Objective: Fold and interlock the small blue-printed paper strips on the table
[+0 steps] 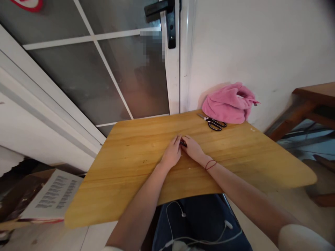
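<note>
My left hand (172, 152) and my right hand (193, 150) meet over the middle of a wooden table (136, 146). Between them is a small dark object (183, 143), mostly covered by my fingers, so its kind does not show. The fingers of both hands are closed around it, with the fingertips close together. A red string bracelet (210, 164) circles my right wrist. Beyond my right hand, black-handled scissors (215, 124) lie on the table, blades pointing to the back left.
A pink plush cloth bundle (229, 103) rests at the table's back right edge, against the wall. Behind the table stands a glazed door (146, 80) with a black handle (171, 28). An open carton (52, 195) sits at lower left; white earphones (204, 241) hang over my lap.
</note>
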`<act>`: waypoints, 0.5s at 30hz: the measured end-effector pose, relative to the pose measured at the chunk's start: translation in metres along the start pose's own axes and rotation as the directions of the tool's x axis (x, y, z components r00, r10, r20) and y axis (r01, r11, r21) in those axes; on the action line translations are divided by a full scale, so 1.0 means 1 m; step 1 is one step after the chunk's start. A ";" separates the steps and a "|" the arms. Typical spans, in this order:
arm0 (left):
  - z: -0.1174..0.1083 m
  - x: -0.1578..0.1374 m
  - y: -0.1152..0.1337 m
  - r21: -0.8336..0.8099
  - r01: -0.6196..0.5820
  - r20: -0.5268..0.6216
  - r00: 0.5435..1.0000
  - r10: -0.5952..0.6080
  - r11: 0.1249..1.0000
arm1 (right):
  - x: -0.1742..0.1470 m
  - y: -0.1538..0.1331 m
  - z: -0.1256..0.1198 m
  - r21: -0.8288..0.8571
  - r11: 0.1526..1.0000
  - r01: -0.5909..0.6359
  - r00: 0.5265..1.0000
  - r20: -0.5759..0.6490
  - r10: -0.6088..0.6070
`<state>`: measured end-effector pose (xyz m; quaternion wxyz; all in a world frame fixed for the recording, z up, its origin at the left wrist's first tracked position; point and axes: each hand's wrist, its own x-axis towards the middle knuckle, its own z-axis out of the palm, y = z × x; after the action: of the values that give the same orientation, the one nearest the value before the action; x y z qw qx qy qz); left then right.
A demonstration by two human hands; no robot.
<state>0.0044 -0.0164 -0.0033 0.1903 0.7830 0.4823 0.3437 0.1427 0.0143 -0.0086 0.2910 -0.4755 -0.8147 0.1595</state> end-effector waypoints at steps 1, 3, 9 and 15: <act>-0.001 -0.001 0.002 0.016 0.003 -0.028 1.000 -0.002 1.000 | 0.000 0.001 0.001 0.025 1.000 0.009 1.000 -0.023 -0.008; -0.001 -0.002 0.004 0.032 0.001 -0.030 1.000 0.000 0.999 | 0.001 0.002 0.002 0.063 0.998 0.010 0.998 -0.059 -0.006; 0.001 -0.003 0.002 0.017 0.020 -0.037 0.999 -0.019 1.000 | 0.002 0.004 0.005 0.103 0.994 -0.036 0.997 -0.070 0.043; 0.003 -0.003 0.000 0.087 -0.005 -0.004 1.000 0.006 0.996 | 0.003 0.003 0.002 0.126 0.991 -0.046 0.995 -0.078 0.056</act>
<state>0.0056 -0.0187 -0.0060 0.1541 0.7912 0.4951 0.3243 0.1421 0.0187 -0.0107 0.3487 -0.4832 -0.7783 0.1980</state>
